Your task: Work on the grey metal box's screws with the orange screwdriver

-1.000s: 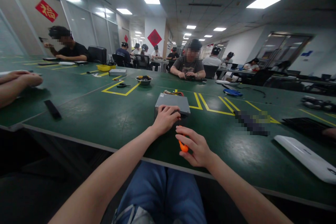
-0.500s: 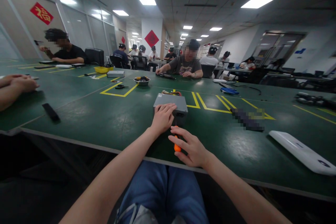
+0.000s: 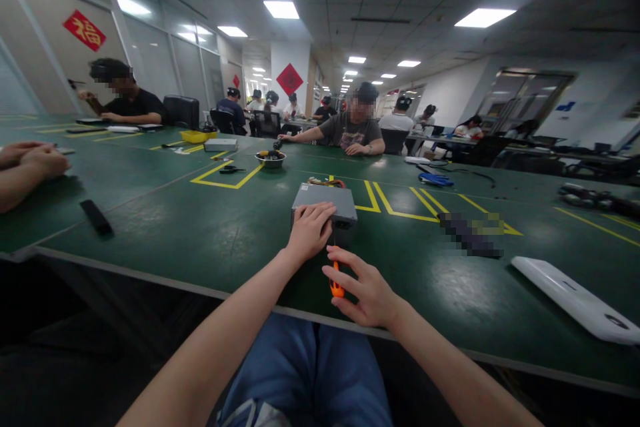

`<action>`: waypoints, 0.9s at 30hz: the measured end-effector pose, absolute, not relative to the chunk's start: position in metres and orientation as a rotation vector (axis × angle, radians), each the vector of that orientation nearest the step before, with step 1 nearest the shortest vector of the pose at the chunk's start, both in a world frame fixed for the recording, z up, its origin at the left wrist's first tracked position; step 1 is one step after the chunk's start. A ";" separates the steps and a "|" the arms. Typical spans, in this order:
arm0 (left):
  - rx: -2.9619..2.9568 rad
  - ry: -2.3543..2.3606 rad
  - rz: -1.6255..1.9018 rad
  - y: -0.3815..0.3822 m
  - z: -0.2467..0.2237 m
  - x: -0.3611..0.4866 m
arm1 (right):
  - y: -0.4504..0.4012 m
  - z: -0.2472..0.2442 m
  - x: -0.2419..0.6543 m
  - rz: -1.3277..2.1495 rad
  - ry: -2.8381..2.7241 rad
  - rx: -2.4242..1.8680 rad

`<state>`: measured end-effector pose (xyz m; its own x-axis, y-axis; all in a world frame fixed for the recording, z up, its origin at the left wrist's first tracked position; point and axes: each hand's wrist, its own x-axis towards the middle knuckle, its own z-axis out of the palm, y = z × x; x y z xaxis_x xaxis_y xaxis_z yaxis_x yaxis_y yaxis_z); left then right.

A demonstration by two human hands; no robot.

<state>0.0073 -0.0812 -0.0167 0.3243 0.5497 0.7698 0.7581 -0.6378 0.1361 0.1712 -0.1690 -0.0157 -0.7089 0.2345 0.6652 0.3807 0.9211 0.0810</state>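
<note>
A grey metal computer power supply [image 3: 320,195] sits on the green table in front of me, a bundle of coloured wires at its far side. My left hand [image 3: 310,230] holds its near left part, fingers laid across the top. Just in front of the box, my right hand [image 3: 367,287] has its fingers and thumb around the orange handle of a screwdriver [image 3: 337,283]. The thin shaft points up toward the near face of the power supply. Whether the tip sits in a screw is too small to tell.
A metal bowl [image 3: 271,163] of small parts stands beyond, left of centre, a co-worker's hand [image 3: 285,139] beside it. Right lie a white casing [image 3: 570,297] and a blue cable [image 3: 435,179]. A black bar [image 3: 97,217] and another person's hands [image 3: 45,159] are left.
The co-worker opposite has stretched an arm over to the metal bowl. My right hand and the screwdriver have shifted slightly; my left hand stays on the power supply.
</note>
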 end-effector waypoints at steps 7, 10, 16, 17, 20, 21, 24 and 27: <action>-2.337 -1.197 -1.215 -0.083 -0.016 0.007 | -0.169 -0.018 0.170 -0.181 -2.274 -0.419; -2.339 -1.216 -1.204 -0.084 -0.016 0.008 | -0.170 -0.016 0.171 -0.216 -2.349 -0.436; -2.350 -1.230 -1.183 -0.084 -0.016 0.008 | -0.169 -0.020 0.171 -0.223 -2.295 -0.417; -2.352 -1.230 -1.179 -0.084 -0.016 0.008 | -0.168 -0.022 0.171 -0.189 -2.259 -0.412; -2.353 -1.225 -1.180 -0.084 -0.016 0.008 | -0.167 -0.024 0.172 -0.119 -2.238 -0.419; -2.352 -1.223 -1.183 -0.084 -0.016 0.008 | -0.167 -0.023 0.172 -0.119 -2.266 -0.423; -2.348 -1.217 -1.193 -0.084 -0.015 0.007 | -0.169 -0.019 0.173 -0.193 -2.366 -0.432; -2.353 -1.214 -1.194 -0.085 -0.015 0.007 | -0.170 -0.019 0.172 -0.231 -2.335 -0.438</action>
